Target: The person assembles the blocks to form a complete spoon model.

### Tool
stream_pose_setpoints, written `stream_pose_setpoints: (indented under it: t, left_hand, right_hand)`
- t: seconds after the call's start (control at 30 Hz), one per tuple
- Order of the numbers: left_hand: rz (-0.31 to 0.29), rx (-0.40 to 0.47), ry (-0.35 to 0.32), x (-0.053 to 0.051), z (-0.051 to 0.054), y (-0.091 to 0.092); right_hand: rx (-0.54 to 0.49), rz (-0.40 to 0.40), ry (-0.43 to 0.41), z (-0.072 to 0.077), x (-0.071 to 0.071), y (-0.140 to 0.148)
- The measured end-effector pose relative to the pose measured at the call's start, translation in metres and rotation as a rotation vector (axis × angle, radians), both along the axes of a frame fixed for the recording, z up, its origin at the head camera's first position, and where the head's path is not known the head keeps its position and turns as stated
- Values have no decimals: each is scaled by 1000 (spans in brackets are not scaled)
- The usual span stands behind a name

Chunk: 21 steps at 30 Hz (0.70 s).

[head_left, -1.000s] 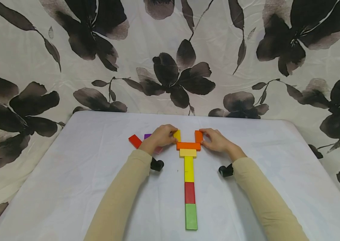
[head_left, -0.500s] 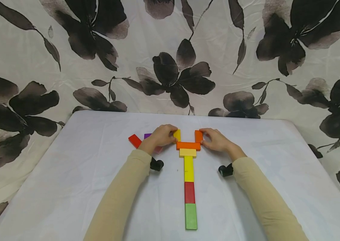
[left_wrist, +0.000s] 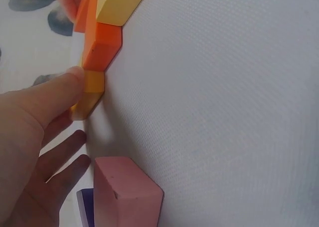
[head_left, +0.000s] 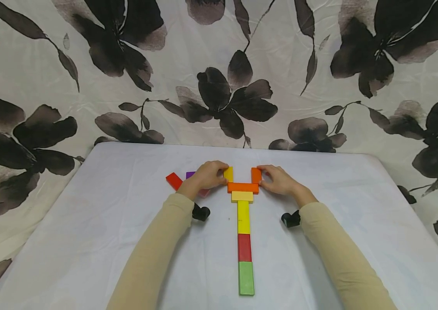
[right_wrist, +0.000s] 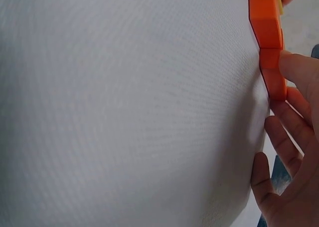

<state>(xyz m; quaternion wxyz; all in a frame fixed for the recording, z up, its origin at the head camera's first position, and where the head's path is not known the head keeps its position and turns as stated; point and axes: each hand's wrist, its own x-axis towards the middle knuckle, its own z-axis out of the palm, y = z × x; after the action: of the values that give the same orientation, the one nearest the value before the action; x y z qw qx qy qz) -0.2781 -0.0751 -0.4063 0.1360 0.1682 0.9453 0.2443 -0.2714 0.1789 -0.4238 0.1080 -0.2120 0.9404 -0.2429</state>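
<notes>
golden-yellow block (head_left: 229, 174), pretty chunky, left hand (head_left: 208, 174) pinching it at the orange bar's (head_left: 243, 188) far left | bright, boxy orange block (head_left: 256, 175) at far right, right hand (head_left: 280, 181) pinching that one | pale yellow block (head_left: 242, 197) just near of the bar, then a red block (head_left: 244, 247) and green block (head_left: 246, 278) nearer

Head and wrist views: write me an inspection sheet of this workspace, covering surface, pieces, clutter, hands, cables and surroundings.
Surface: white table, faintly creased; small dark speck left of the build.
Job's things: green block, red block and yellow stem block in line; pale yellow block and orange crossbar crosswise beyond; yellow end block and orange end block against the crossbar's far side.
Clutter: loose red block, purple block, pink block, left of the build, partly hidden in the head view.
Hands: left hand pinches the yellow end block; right hand pinches the orange end block.
Cables: nothing seen.
Surroundings: dark-flowered backdrop; black device at each wrist.
</notes>
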Motion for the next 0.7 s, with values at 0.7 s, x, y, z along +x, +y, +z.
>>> stream_pose_setpoints:
  t: [0.7]
  left_hand:
    - [8,-4,34,4,9,-5]
  right_hand:
    - [2,-23,-21,0,1,-1]
